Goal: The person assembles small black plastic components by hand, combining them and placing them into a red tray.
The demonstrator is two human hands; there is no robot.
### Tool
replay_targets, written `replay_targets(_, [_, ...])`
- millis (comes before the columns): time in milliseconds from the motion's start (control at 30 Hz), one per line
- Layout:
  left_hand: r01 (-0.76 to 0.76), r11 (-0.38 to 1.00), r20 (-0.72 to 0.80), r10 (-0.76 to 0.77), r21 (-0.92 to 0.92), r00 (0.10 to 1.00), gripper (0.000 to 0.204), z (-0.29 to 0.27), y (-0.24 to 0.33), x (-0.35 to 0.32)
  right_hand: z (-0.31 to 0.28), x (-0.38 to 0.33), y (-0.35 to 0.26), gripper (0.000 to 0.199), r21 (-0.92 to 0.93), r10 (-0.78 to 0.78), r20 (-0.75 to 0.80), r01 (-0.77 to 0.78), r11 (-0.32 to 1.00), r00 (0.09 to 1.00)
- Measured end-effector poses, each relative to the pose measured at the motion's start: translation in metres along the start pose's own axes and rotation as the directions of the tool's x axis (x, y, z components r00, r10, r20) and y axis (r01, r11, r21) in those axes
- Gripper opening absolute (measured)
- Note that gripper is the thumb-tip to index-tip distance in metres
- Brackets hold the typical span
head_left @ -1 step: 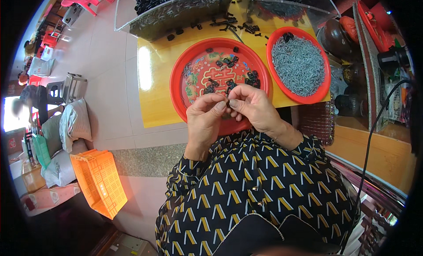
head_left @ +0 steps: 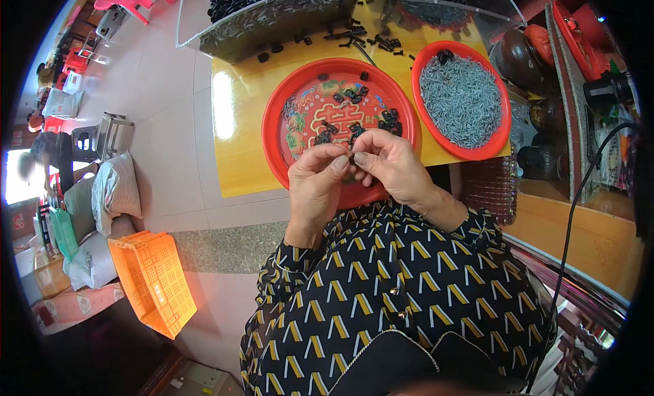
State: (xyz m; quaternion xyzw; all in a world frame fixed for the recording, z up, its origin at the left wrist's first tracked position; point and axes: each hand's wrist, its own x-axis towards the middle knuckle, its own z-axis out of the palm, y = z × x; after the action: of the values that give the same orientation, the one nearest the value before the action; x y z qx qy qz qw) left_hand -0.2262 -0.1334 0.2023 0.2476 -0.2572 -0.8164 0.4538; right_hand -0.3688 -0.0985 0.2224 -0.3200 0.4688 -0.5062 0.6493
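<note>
My left hand [head_left: 319,178] and my right hand [head_left: 392,165] meet fingertip to fingertip over the near part of a round red tray [head_left: 275,116]. Between their pinched thumbs and forefingers is a small dark piece [head_left: 352,160], mostly hidden by the fingers, so its exact kind does not show. Several small black plastic parts [head_left: 390,122] lie in loose clusters on the tray's patterned bottom, just beyond my fingers. To the right, a second red tray [head_left: 417,75] is heaped with small grey metal screws [head_left: 462,103], with a black clump at its far edge.
Two clear plastic bins, a left one [head_left: 272,31] and a right one [head_left: 449,11], hold dark parts at the table's far side. Loose black pieces [head_left: 388,43] lie before them on the yellow table [head_left: 235,157]. An orange crate [head_left: 153,283] stands at left; a black cable [head_left: 579,198] hangs at right.
</note>
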Motion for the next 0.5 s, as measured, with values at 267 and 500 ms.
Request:
replay_targets(267, [0.068,0.984,-0.007,-0.07,-0.164,0.998,0.011,-0.004,0.004,0.001,0.006,-0.004,-0.007,0.008,-0.153,-0.133,-0.005,0.13,0.98,0.991])
replay_targets(500, [0.072,0.984,-0.009,-0.074,-0.163,0.997,0.012,-0.006,0.003,0.0,0.014,-0.005,-0.008,0.014,-0.095,-0.178,-0.024,0.175,0.98,0.984])
